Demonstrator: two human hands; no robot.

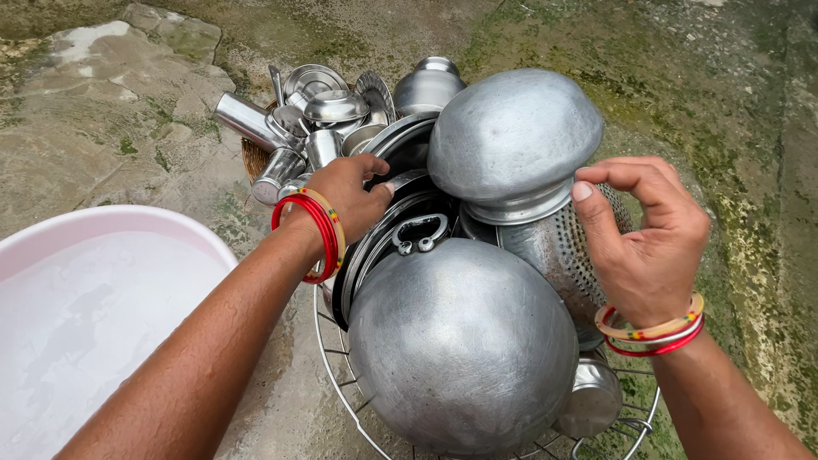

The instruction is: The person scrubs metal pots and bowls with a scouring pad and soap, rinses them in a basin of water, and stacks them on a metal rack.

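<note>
Both forearms are bare, with no sleeves in view. Left hand (pixel 345 198): several thin red bangles at the wrist, plus one pale yellow bangle with small red and green marks. Right hand (pixel 649 238): a matching set, red bangles beside a pale yellow one with coloured marks. Fingernails short, unpainted. No rings seen.

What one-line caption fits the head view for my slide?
Left hand steadies stacked plates while right hand touches a perforated strainer among upturned metal pots in a wire basket.
</note>
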